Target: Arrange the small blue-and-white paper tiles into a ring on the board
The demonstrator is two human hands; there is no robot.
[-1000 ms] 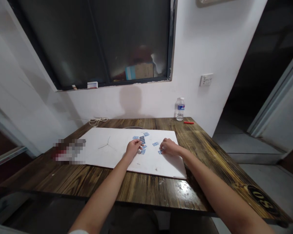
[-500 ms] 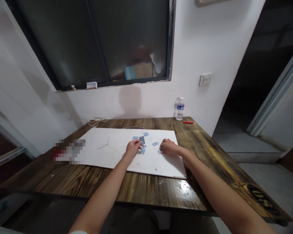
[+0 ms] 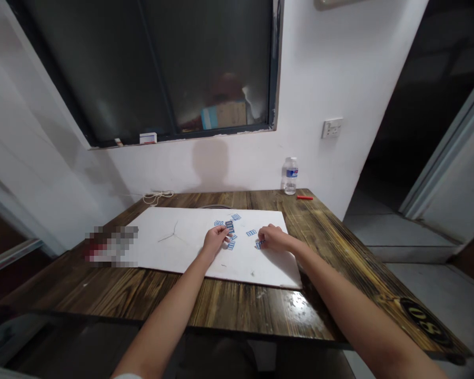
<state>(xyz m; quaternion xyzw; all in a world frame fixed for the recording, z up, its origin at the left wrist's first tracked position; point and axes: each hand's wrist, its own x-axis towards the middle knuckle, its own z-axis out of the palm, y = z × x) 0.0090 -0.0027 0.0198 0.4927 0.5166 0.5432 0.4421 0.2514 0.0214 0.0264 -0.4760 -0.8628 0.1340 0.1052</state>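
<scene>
Several small blue-and-white striped cards (image 3: 252, 232) lie scattered on a white board (image 3: 174, 247) on a wooden table. My left hand (image 3: 214, 240) sits among them, its fingertips against a small overlapping pile of cards (image 3: 229, 226). Whether those fingers grip a card is hidden. My right hand (image 3: 272, 238) curls over the edge of a blue-and-white card (image 3: 258, 245), which shows just beyond its fingertips. More cards (image 3: 231, 245) lie between my hands.
A plastic water bottle (image 3: 290, 176) and a red stick (image 3: 305, 197) stand at the table's back edge. A white cord (image 3: 158, 197) lies at the back left. A pixelated blurred patch (image 3: 110, 246) covers the board's left end. A wall and window are behind the table.
The view has drifted slightly. Both hands stay in nearly the same places among the cards.
</scene>
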